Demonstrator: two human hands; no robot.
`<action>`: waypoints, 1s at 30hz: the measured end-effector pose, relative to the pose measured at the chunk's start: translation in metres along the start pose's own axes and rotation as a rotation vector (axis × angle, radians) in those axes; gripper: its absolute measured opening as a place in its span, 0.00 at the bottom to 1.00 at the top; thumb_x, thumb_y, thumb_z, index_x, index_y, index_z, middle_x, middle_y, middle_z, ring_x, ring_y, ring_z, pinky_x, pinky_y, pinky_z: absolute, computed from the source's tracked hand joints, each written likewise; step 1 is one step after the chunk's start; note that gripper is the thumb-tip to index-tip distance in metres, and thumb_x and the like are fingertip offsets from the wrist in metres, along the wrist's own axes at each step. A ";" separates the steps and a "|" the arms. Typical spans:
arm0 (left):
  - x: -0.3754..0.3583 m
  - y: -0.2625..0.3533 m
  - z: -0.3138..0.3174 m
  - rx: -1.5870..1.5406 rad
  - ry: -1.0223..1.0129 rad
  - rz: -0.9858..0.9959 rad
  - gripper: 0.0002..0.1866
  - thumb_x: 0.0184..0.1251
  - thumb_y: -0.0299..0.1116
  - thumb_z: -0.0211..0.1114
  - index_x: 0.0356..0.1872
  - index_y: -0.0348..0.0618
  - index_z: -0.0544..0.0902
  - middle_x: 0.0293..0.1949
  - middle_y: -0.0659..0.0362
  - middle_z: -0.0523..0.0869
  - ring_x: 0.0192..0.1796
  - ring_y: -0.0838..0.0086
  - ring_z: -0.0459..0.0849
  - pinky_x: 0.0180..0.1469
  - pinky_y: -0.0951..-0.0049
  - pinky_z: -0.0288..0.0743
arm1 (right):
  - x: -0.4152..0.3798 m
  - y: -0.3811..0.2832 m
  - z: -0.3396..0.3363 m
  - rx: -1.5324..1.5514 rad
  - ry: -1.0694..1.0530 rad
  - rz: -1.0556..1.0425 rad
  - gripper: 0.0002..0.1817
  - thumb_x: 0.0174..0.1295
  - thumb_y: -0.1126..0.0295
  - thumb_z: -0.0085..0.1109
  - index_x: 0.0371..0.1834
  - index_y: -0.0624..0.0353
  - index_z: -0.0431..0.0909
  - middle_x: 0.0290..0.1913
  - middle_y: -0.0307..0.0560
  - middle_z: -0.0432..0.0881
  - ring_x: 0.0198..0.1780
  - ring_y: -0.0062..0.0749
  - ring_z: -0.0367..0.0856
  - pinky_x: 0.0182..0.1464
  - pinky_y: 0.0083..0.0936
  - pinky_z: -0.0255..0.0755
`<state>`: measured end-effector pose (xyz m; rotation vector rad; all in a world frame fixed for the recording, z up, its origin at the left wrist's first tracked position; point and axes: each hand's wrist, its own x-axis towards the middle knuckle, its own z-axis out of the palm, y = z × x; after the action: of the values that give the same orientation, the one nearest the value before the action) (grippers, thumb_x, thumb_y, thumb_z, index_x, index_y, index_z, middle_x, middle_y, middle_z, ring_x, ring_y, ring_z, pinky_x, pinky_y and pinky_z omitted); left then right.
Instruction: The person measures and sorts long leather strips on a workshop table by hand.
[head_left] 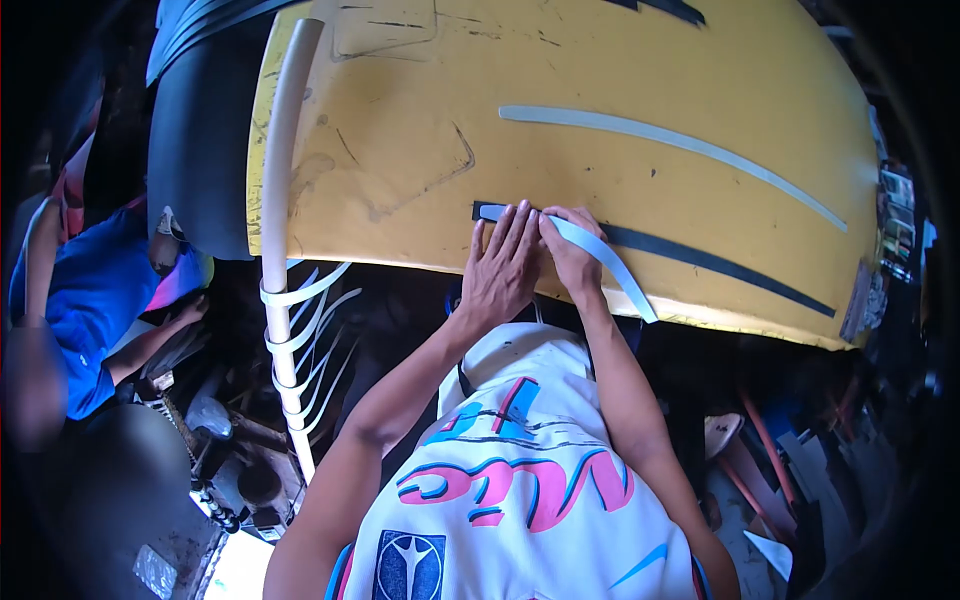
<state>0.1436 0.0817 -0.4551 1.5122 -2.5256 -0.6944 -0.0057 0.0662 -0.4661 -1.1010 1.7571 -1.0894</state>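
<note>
On the yellow tabletop [400, 120], a dark strip [720, 268] lies near the front edge. A pale, narrow strip [612, 265] lies over its left end, and its free end curves off toward the table edge. My left hand [503, 268] rests flat on the pale strip near that left end, fingers stretched out. Close beside it, my right hand [574, 252] has its fingers curled at the pale strip, with the fingertips partly hidden. Farther back lies a second pale strip [670, 145], flat and slightly curved.
A pale pole [285, 170] leans against the table's left side, with several white strips [312, 320] looped on its lower part. Dark sheets [195, 150] stand beyond it. At the left is another person in a blue shirt [85, 310]. Clutter fills the floor on both sides.
</note>
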 end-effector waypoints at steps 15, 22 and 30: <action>-0.011 -0.002 -0.015 0.085 0.053 -0.248 0.40 0.76 0.56 0.50 0.80 0.42 0.57 0.83 0.56 0.51 0.84 0.60 0.45 0.80 0.44 0.33 | -0.001 0.004 0.000 -0.015 -0.029 0.019 0.08 0.61 0.71 0.70 0.39 0.64 0.86 0.33 0.47 0.84 0.27 0.28 0.87 0.33 0.24 0.77; -0.008 -0.007 -0.011 -0.005 0.050 -0.124 0.39 0.75 0.51 0.55 0.80 0.45 0.56 0.82 0.58 0.53 0.83 0.65 0.49 0.80 0.44 0.37 | 0.002 0.009 0.001 0.054 -0.055 0.005 0.09 0.62 0.72 0.69 0.40 0.67 0.86 0.34 0.49 0.86 0.29 0.28 0.87 0.34 0.21 0.77; -0.014 -0.014 -0.013 -0.065 0.233 -0.055 0.34 0.70 0.41 0.61 0.75 0.44 0.65 0.75 0.51 0.68 0.77 0.58 0.64 0.74 0.47 0.56 | -0.002 0.001 0.001 0.234 -0.081 0.164 0.11 0.65 0.72 0.67 0.43 0.70 0.85 0.33 0.44 0.88 0.32 0.24 0.87 0.35 0.18 0.77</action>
<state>0.1663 0.0840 -0.4485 1.5475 -2.2775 -0.5643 -0.0046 0.0684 -0.4669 -0.8325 1.5808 -1.1009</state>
